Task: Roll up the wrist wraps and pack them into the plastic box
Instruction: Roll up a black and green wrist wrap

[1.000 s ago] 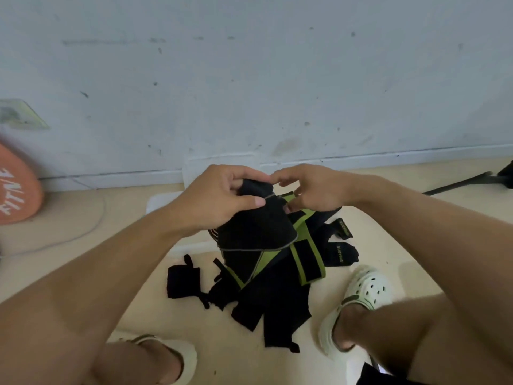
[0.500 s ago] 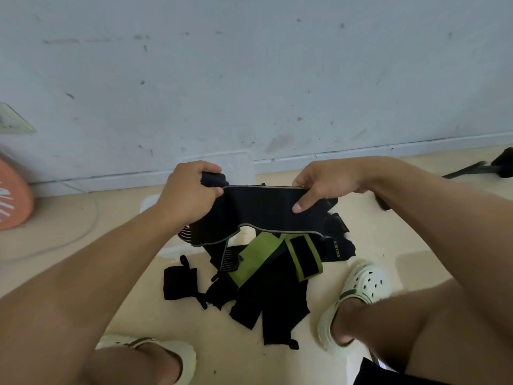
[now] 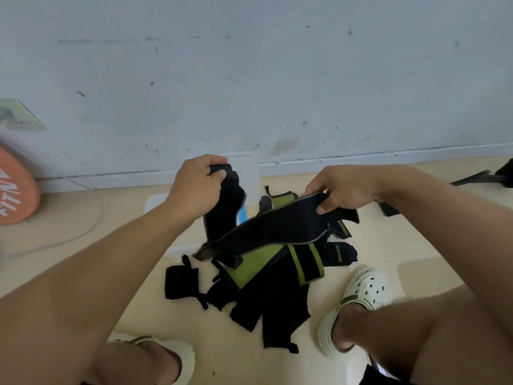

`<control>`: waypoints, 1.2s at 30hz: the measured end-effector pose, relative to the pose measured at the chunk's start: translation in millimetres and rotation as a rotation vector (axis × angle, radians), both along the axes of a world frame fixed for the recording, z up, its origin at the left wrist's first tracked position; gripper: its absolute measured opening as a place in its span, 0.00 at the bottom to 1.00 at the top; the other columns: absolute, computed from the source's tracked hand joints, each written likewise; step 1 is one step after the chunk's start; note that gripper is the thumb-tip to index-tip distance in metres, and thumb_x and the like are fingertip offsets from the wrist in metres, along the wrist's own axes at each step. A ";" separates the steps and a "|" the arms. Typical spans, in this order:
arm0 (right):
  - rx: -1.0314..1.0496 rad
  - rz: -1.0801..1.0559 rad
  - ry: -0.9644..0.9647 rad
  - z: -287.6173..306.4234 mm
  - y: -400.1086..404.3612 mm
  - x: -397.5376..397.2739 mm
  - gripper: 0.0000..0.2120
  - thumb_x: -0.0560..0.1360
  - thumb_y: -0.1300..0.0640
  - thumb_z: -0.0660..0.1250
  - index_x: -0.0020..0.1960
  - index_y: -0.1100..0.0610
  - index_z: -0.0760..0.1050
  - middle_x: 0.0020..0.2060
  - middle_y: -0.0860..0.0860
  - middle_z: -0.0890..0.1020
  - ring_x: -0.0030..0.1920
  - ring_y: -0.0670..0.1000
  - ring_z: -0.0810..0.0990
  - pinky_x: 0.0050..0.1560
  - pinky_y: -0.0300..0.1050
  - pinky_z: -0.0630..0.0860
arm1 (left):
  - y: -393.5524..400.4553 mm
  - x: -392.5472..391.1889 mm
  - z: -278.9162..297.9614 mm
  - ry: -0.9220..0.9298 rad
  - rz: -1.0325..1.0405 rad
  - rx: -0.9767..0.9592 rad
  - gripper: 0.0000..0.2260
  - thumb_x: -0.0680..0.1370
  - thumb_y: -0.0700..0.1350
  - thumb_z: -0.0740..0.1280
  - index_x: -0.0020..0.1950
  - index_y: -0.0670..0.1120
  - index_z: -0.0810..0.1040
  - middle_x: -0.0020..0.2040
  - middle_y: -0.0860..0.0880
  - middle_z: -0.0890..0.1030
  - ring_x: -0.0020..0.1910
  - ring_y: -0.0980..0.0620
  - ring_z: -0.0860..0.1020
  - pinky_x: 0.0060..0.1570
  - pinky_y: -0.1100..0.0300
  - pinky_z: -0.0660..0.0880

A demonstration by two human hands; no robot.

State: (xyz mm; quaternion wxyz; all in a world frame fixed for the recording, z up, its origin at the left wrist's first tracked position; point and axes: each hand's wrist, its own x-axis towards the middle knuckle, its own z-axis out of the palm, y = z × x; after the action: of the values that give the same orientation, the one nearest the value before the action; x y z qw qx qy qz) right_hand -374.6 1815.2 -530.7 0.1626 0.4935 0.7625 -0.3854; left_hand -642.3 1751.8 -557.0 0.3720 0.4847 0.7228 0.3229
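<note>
Fingers of left hand (image 3: pixel 195 187) curled tight round top end of a black wrist wrap (image 3: pixel 223 215); thumb pressed over the bunched fabric, rest of that piece hanging down below the fist. Right hand (image 3: pixel 344 190) pinching the other black wrap (image 3: pixel 273 232) at its upper end, thumb underneath, fingers bent over the grey-piped edge. That strip slopes down toward the left, its loose tip blurred. Whether the two held pieces are one wrap or two, cannot tell.

Below both hands, pile of wraps (image 3: pixel 274 284) on the floor (image 3: pixel 388 245): black and green straps tangled, one small black piece lying just left of the heap. Plastic box (image 3: pixel 163 198), translucent, sits behind the pile against the wall (image 3: pixel 249 79), mostly hidden by left hand and fabric. White clog (image 3: pixel 363 298) beside the pile on the right. Orange disc (image 3: pixel 14 190) at far left edge.
</note>
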 end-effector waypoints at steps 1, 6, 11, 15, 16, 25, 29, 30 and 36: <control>0.034 0.014 0.010 3.0 -2.9 -4.8 0.15 0.78 0.62 0.71 0.44 0.41 0.81 0.40 0.42 0.85 0.46 0.48 0.84 0.47 0.40 0.80 | -0.6 1.8 0.4 -0.002 -0.015 0.009 0.15 0.84 0.40 0.64 0.68 0.52 0.80 0.65 0.49 0.82 0.65 0.51 0.79 0.68 0.56 0.74; 0.226 -0.060 0.223 14.4 -17.2 -22.9 0.13 0.72 0.60 0.79 0.47 0.44 0.79 0.42 0.39 0.82 0.37 0.39 0.80 0.37 0.33 0.71 | -1.3 6.6 3.3 -0.076 -0.083 0.022 0.20 0.85 0.43 0.65 0.76 0.58 0.70 0.64 0.47 0.82 0.61 0.47 0.81 0.52 0.64 0.76; 0.349 -0.310 0.443 22.1 -26.5 -29.6 0.09 0.70 0.56 0.81 0.45 0.49 0.82 0.39 0.45 0.85 0.37 0.45 0.84 0.31 0.35 0.77 | -5.5 12.7 7.8 -0.225 -0.085 0.009 0.13 0.84 0.42 0.67 0.68 0.52 0.74 0.49 0.52 0.88 0.45 0.52 0.86 0.39 0.70 0.77; 0.218 -0.488 0.585 22.3 -27.4 -30.6 0.03 0.73 0.54 0.79 0.46 0.50 0.87 0.39 0.44 0.88 0.40 0.42 0.86 0.40 0.33 0.79 | -5.8 16.1 10.3 -0.361 -0.119 -0.003 0.07 0.83 0.43 0.68 0.61 0.47 0.81 0.49 0.50 0.88 0.46 0.55 0.87 0.45 0.66 0.77; 0.155 -0.518 0.600 22.4 -26.5 -30.2 0.04 0.75 0.53 0.77 0.49 0.50 0.87 0.41 0.45 0.88 0.44 0.45 0.87 0.46 0.38 0.82 | -6.1 17.1 11.3 -0.378 -0.116 -0.002 0.07 0.84 0.43 0.67 0.61 0.46 0.81 0.47 0.50 0.88 0.44 0.56 0.86 0.43 0.67 0.77; -0.020 -0.657 0.669 22.1 -28.0 -33.5 0.08 0.77 0.56 0.74 0.50 0.61 0.82 0.43 0.55 0.88 0.41 0.51 0.87 0.42 0.43 0.85 | -3.1 17.2 8.1 -0.303 -0.043 0.015 0.10 0.84 0.53 0.66 0.49 0.53 0.84 0.47 0.54 0.87 0.46 0.52 0.83 0.54 0.55 0.77; 0.043 -0.749 0.648 22.6 -27.1 -36.5 0.15 0.75 0.54 0.77 0.50 0.65 0.79 0.44 0.60 0.87 0.34 0.49 0.85 0.32 0.37 0.78 | -4.4 20.0 8.2 -0.280 -0.019 0.027 0.10 0.84 0.54 0.66 0.49 0.53 0.84 0.47 0.51 0.87 0.46 0.49 0.83 0.54 0.54 0.77; 0.043 -0.753 0.647 22.2 -27.9 -37.9 0.14 0.76 0.55 0.76 0.51 0.65 0.78 0.46 0.61 0.87 0.35 0.50 0.85 0.32 0.38 0.78 | -5.0 21.0 8.2 -0.279 -0.011 0.033 0.10 0.84 0.53 0.66 0.49 0.52 0.84 0.47 0.50 0.87 0.45 0.49 0.83 0.53 0.54 0.77; -0.028 -0.779 0.707 19.5 -37.7 -51.0 0.05 0.80 0.60 0.71 0.54 0.60 0.79 0.41 0.55 0.80 0.29 0.47 0.78 0.34 0.40 0.81 | -7.8 26.5 6.5 -0.256 -0.010 0.061 0.09 0.83 0.52 0.66 0.48 0.52 0.83 0.40 0.53 0.83 0.31 0.57 0.75 0.45 0.58 0.71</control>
State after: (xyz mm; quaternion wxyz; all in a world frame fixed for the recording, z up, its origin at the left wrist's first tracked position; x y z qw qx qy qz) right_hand -425.6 1777.5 -511.2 -0.2535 0.5779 0.5256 -0.5705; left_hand -615.8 1744.0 -550.5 0.4478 0.4543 0.6570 0.4018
